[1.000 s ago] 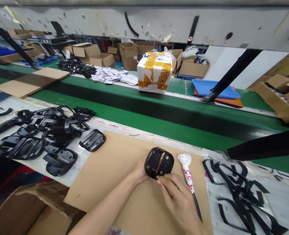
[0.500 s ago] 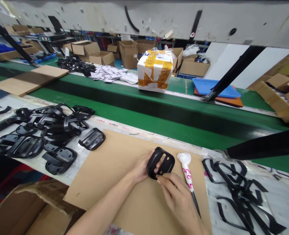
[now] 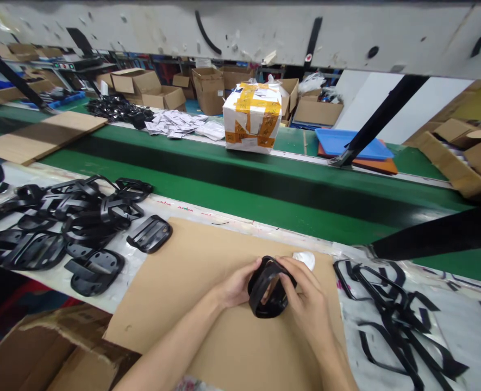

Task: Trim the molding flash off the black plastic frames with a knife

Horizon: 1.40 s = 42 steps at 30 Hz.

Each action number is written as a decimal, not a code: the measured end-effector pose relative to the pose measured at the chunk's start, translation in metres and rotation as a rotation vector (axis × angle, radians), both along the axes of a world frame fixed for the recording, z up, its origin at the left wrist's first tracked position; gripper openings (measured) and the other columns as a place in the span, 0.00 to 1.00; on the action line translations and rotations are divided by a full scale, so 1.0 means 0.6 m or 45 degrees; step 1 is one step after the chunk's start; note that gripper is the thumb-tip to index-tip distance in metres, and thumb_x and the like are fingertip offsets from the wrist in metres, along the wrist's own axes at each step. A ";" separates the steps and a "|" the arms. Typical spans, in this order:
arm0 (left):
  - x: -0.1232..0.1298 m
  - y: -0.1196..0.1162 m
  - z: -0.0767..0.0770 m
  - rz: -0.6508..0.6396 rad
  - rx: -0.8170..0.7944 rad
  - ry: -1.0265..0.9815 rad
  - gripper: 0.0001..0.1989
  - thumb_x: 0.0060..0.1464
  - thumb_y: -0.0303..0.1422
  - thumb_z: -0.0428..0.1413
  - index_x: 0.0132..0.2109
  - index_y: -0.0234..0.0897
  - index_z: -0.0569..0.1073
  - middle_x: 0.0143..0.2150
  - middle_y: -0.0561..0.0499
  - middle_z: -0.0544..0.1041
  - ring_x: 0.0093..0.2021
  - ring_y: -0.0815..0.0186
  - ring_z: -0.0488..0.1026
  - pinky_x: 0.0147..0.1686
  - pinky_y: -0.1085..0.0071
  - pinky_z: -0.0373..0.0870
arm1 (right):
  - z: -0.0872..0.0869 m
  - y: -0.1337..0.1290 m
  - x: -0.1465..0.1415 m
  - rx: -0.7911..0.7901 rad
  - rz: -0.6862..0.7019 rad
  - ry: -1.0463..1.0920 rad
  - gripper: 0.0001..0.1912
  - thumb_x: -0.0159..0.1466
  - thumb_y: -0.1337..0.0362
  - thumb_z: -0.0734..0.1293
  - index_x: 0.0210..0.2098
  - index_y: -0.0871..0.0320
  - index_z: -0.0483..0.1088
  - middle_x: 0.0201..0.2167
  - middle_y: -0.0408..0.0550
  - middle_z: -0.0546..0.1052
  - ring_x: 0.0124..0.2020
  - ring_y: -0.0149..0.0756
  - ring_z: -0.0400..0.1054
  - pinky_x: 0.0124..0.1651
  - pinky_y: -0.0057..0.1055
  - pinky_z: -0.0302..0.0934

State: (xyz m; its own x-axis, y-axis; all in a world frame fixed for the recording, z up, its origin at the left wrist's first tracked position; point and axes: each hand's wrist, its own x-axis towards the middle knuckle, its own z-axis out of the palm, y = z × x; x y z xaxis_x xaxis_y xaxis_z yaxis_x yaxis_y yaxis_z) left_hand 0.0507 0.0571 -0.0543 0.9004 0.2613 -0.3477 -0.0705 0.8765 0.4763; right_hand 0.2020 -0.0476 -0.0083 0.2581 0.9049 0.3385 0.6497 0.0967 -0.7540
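- Black over brown: holding the slotted part [image 3: 260,289] over the cardboard sheet [image 3: 227,345]
- Pinching its left side in the left hand's [image 3: 236,285] grip
- Pinching its right side in the right hand's [image 3: 308,296] grip, near white wrapping [image 3: 305,259]

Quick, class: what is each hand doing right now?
Left hand: closed on the left side of the black plastic part.
Right hand: closed on the same part's right side, fingers over its upper edge.
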 end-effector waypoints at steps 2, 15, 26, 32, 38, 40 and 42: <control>-0.001 0.002 0.002 -0.025 -0.015 -0.022 0.31 0.55 0.60 0.57 0.35 0.32 0.77 0.25 0.48 0.75 0.22 0.67 0.69 0.26 0.70 0.61 | -0.002 0.000 0.003 0.010 0.048 0.063 0.14 0.74 0.65 0.63 0.55 0.49 0.76 0.53 0.50 0.77 0.54 0.41 0.73 0.58 0.39 0.70; -0.019 0.021 0.006 -0.257 -0.107 -0.074 0.22 0.56 0.51 0.61 0.35 0.34 0.73 0.19 0.57 0.64 0.17 0.72 0.57 0.22 0.73 0.50 | -0.010 -0.002 0.012 -0.052 0.274 0.599 0.11 0.69 0.58 0.71 0.50 0.48 0.80 0.50 0.52 0.80 0.53 0.43 0.75 0.58 0.40 0.71; -0.016 0.015 0.013 -0.173 -0.170 -0.182 0.18 0.54 0.45 0.64 0.32 0.34 0.72 0.23 0.55 0.66 0.22 0.70 0.63 0.28 0.71 0.61 | -0.013 -0.001 0.002 -0.165 0.242 0.798 0.16 0.69 0.51 0.70 0.53 0.47 0.77 0.51 0.49 0.78 0.53 0.42 0.73 0.58 0.35 0.67; 0.000 -0.001 0.004 0.073 0.155 0.016 0.24 0.55 0.49 0.65 0.46 0.32 0.77 0.35 0.46 0.80 0.30 0.65 0.76 0.32 0.71 0.69 | -0.034 -0.001 0.008 -0.302 -0.065 0.775 0.20 0.69 0.46 0.67 0.52 0.52 0.73 0.49 0.50 0.76 0.51 0.45 0.71 0.56 0.39 0.65; -0.001 0.000 0.001 0.112 0.057 0.066 0.19 0.54 0.42 0.68 0.43 0.30 0.78 0.35 0.45 0.81 0.31 0.66 0.78 0.37 0.70 0.74 | -0.037 0.000 -0.005 -0.183 -0.220 0.678 0.15 0.70 0.49 0.68 0.49 0.50 0.65 0.42 0.44 0.73 0.44 0.38 0.71 0.47 0.34 0.64; -0.006 0.006 0.003 0.138 -0.055 0.012 0.16 0.53 0.38 0.69 0.42 0.29 0.79 0.36 0.44 0.82 0.33 0.66 0.79 0.38 0.71 0.75 | -0.031 0.002 -0.012 -0.192 -0.169 0.586 0.13 0.72 0.51 0.66 0.48 0.50 0.65 0.43 0.44 0.73 0.46 0.38 0.69 0.50 0.34 0.63; -0.010 0.010 0.007 0.167 -0.115 -0.042 0.14 0.53 0.36 0.69 0.42 0.30 0.80 0.37 0.45 0.82 0.33 0.66 0.79 0.37 0.73 0.75 | -0.023 0.006 -0.016 -0.205 -0.112 0.518 0.11 0.73 0.51 0.64 0.49 0.50 0.66 0.45 0.45 0.72 0.49 0.39 0.68 0.53 0.35 0.61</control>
State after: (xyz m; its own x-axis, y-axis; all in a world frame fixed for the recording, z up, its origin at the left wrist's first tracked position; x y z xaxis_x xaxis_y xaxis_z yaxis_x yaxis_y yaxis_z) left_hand 0.0447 0.0629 -0.0503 0.8720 0.3462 -0.3461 -0.2011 0.8979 0.3917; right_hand 0.1921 -0.0442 -0.0223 0.4195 0.9064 0.0503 0.2978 -0.0851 -0.9508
